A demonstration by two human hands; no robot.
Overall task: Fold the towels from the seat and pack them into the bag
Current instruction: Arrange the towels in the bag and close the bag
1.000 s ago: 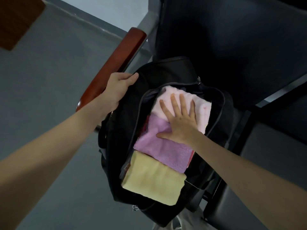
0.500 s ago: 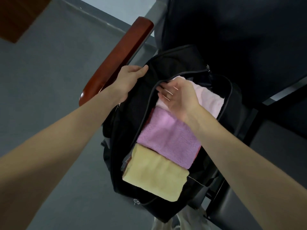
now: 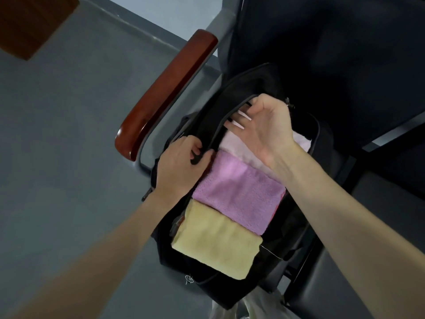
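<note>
Light: dim, cool, soft from above; you get no hard shadows.
Glare: one bright streak on the armrest (image 3: 128,143) end.
Blur: your forearms smear at the bottom edge.
Distortion: wide-angle bends lines at the edges.
Dark: bag (image 3: 230,104) and seat (image 3: 345,54) lose detail.

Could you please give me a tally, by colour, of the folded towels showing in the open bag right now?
Pale pink towel, farthest from the person: 1
Purple towel, in the middle: 1
Yellow towel, nearest the person: 1
Total: 3 towels in the black bag. A sliver of red shows beside the purple towel, but what it is cannot be told.
</note>
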